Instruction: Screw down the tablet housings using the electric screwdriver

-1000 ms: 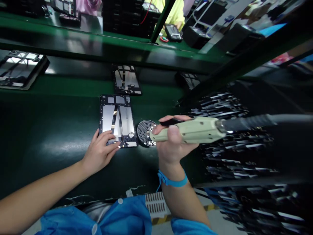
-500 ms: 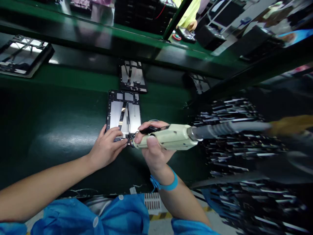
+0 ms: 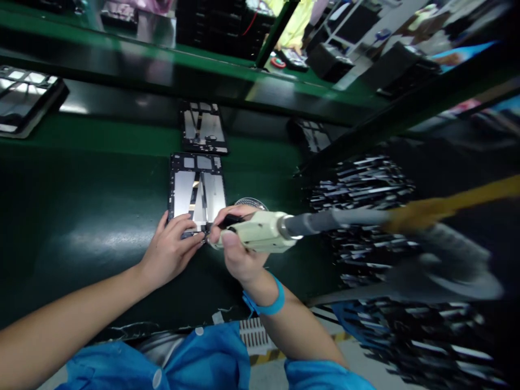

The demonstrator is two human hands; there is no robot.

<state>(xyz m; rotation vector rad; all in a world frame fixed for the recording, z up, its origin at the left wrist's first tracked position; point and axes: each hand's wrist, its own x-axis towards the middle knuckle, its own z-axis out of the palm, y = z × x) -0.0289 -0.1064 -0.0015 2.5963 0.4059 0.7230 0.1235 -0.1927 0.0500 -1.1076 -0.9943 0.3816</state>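
**Driver tip at the near edge of the tablet frame**

The right hand (image 3: 238, 249) is wrapped tight around the cream body of an electric screwdriver (image 3: 260, 232), thumb underneath and index finger laid along the top, apparently so the tool can be steered like a pen. Its tip points left and meets the near right corner of an open tablet frame (image 3: 197, 192) that lies flat on the green conveyor belt (image 3: 81, 216). A grey cable (image 3: 333, 219) runs off the back of the tool to the right, so its weight seems to hang from elsewhere.

The left hand (image 3: 173, 249) rests on the frame's near edge, fingers curled and pressed down just beside the tip; it looks placed there to pin the frame while the tool bears on it. Whether the fingertips also pinch a screw is too small to tell.

Just behind the right hand, the rim of a round perforated dish (image 3: 252, 202) shows, kept close to the tool. A second tablet frame (image 3: 202, 127) lies farther up the belt, and a third (image 3: 24, 100) sits at the far left. Racks of dark parts (image 3: 365, 184) fill the right side.
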